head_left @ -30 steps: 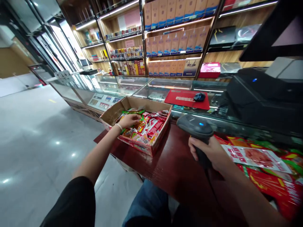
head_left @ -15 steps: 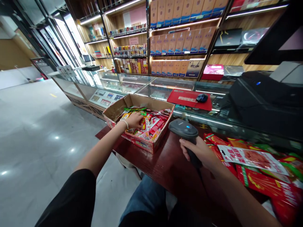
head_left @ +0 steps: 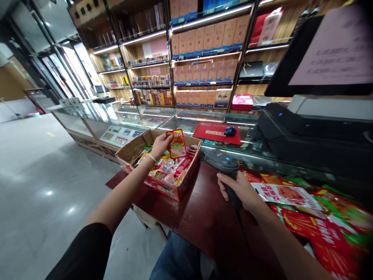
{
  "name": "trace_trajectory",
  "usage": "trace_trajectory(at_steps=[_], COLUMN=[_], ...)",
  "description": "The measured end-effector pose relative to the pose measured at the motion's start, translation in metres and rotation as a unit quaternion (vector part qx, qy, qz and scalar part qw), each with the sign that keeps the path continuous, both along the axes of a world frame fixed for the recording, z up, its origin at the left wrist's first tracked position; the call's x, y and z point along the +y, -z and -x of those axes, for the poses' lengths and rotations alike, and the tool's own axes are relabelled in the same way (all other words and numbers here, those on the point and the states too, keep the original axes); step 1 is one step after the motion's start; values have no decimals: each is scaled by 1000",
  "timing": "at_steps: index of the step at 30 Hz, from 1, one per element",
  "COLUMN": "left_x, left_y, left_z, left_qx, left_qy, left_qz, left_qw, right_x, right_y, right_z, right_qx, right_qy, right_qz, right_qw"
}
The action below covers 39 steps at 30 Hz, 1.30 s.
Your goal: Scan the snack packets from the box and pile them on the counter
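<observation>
Between the thumb and fingers of my left hand (head_left: 161,147) is a small snack packet (head_left: 177,144) with a red and yellow border, held upright above the box. Below it the open cardboard box (head_left: 178,191) holds many small snack packets (head_left: 167,167), mostly red, white and yellow. My right hand (head_left: 237,188) is wrapped round the handle of a black barcode scanner (head_left: 223,160), which has a blue light on top. The scanner's head is to the right of the box, and its cable hangs down over the dark red tabletop (head_left: 201,210).
A pile of red and green snack bags (head_left: 309,217) lies at the right. Behind are a glass counter (head_left: 163,118), a red mat (head_left: 204,132) with a mouse (head_left: 230,131), and a black till machine with a screen (head_left: 326,58). Stocked shelves line the wall; a stool (head_left: 150,217) stands below.
My left hand has come up out of the box with a snack packet. My right hand still grips the scanner. The view has tilted up and turned to the right.
</observation>
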<state>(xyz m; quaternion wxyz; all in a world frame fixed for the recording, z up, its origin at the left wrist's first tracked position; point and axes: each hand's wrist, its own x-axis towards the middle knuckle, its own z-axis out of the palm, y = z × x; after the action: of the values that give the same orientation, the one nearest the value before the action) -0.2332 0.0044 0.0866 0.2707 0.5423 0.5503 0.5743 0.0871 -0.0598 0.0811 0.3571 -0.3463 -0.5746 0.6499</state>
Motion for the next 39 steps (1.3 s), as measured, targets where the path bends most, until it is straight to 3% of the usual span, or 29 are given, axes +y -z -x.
trace_trajectory(at_steps=[5, 8, 13, 18, 22, 28, 32, 39], left_x=[18, 31, 52, 52, 49, 53, 52, 49], left_y=[-7, -3, 8, 16, 15, 18, 20, 6], left_z=[-62, -96, -133, -140, -136, -135, -137, -144], left_qx=[-152, -136, -77, -129, -157, -120, -149, -140], left_qy=[125, 174, 154, 109, 111, 87, 113, 112], left_qz=[61, 65, 38, 53, 60, 71, 64, 92], left_qw=[979, 973, 984, 984, 980, 986, 980, 980], right_x=[12, 21, 31, 34, 34, 33, 33, 34], right_y=[0, -5, -15, -15, -15, -18, -19, -32], right_z=[-22, -36, -51, -57, -58, -59, -64, -94], right_qx=[8, 11, 11, -6, -30, -40, -36, 0], right_qy=[56, 81, 120, 112, 98, 108, 123, 141], right_qz=[-34, -60, -59, -41, -31, -25, -33, -44], right_qw=[998, 995, 991, 993, 994, 993, 991, 989])
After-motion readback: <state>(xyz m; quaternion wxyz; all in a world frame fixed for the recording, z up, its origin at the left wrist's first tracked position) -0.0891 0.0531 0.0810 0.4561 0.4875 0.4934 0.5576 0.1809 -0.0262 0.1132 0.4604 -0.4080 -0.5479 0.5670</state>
